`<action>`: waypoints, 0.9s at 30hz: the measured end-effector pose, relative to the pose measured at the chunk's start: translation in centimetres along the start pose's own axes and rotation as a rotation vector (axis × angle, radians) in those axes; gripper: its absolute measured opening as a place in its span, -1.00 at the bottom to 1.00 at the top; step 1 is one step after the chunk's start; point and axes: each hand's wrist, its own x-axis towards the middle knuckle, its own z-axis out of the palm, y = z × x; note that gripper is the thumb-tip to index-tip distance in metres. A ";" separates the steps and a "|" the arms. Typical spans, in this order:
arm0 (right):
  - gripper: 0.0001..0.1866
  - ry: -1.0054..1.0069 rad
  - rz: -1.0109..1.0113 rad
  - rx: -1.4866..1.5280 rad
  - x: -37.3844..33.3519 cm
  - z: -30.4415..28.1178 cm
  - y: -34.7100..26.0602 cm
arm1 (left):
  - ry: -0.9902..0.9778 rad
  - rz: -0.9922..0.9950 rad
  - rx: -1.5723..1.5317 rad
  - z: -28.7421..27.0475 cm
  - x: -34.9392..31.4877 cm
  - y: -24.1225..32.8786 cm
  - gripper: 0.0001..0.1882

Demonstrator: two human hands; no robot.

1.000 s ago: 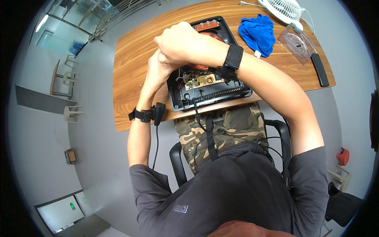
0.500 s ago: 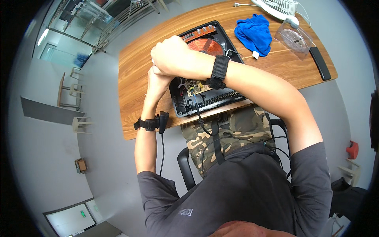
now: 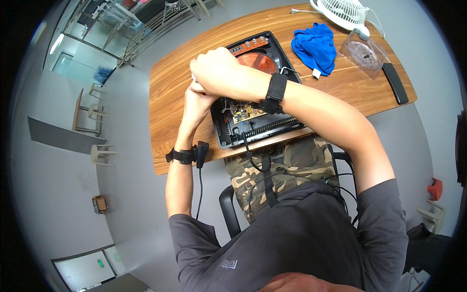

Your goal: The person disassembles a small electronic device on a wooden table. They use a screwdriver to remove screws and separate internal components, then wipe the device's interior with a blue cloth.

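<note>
An opened induction cooker base lies on the wooden table, its black shell showing a copper coil, a circuit board and an orange button panel. My right hand is closed above the cooker's left edge, on top of my left hand. The left fingers are curled and partly covered by the right hand. A small whitish bit shows where the two hands meet, but whatever they grip is hidden. A black cable runs from the cooker's near side.
Right of the cooker lies a crumpled blue cloth. Farther right are a clear plastic box with small parts, a black bar and a white fan. The table's near edge runs just before my lap.
The whole view has shifted slightly, so the table sits a little lower. Both hands stay closed together over the cooker's left edge, with the right hand turned only a little.
</note>
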 end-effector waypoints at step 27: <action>-0.56 -0.203 0.038 0.095 -0.4 -1.6 0.5 | -0.087 -0.003 -0.101 -0.2 -1.3 0.6 -0.78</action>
